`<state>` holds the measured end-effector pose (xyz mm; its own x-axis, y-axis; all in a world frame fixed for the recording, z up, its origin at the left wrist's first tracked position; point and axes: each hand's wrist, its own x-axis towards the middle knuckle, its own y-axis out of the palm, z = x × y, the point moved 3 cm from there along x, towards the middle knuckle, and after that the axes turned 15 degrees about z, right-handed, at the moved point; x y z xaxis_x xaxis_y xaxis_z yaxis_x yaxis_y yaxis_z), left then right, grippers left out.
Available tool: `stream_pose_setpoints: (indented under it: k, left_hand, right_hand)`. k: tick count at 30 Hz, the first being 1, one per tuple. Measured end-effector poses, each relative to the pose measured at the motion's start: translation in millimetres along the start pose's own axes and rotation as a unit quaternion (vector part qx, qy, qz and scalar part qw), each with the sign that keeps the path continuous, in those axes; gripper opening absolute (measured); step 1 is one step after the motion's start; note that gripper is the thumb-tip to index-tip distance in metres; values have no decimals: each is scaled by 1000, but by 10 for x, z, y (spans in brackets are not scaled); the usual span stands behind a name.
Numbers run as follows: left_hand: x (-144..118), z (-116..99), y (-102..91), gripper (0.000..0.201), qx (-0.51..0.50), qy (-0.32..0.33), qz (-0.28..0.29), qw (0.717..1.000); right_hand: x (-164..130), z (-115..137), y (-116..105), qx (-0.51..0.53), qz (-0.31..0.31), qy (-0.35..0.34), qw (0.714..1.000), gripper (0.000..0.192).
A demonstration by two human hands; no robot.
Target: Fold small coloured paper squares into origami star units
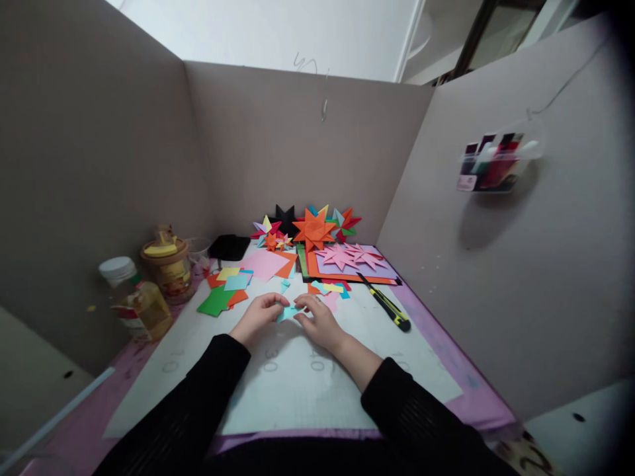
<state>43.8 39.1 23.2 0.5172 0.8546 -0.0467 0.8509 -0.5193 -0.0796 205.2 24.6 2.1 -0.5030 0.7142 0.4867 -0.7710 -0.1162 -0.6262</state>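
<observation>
Left hand (260,317): grip pinching one end of the blue paper (286,314) between thumb and fingertips.
Right hand (320,324): grip pinching the other end likewise.
Dial centre: the blue paper, partly covered by fingers, over the numbered white mat (292,403); 12 o'clock points away from the person.
12 o'clock: small folded piece (284,285) just beyond the fingers; farther, paper stars (313,229).
1 o'clock: coloured scraps (333,288) near the right hand; behind them, pink stars (338,256) upon stacked sheets (317,270).
3 o'clock: yellow-and-black cutter (388,305), well apart from the right hand.
9 o'clock: green paper (215,301) near the left hand; bottle (149,307) at the desk (483,390) edge.
10 o'clock: lidded jar (171,271).
11 o'clock: pink sheet (265,264).
Boundary: grey panels (297,139) at 10, 12 and 2 o'clock.
</observation>
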Motion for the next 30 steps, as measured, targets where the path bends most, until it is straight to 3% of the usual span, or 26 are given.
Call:
stream_pose_setpoints:
  k: [16,22,26,30]
  left_hand:
    - [20,35,-2,15,-54,4,8,998]
    - [-2,13,50,35,-108,-16,26,994]
    - [-26,-50,67,46,46,45,37,997]
    - [-34,-83,76,36,184,79,11,980]
  right_hand:
    - [20,24,-10,40,11,17,999,9]
    - [25,-28,-27,141,-19,97,985,4]
    - [30,-91,-17,248,-26,127,960,5]
    - [39,-113,29,330,0,134,935,11]
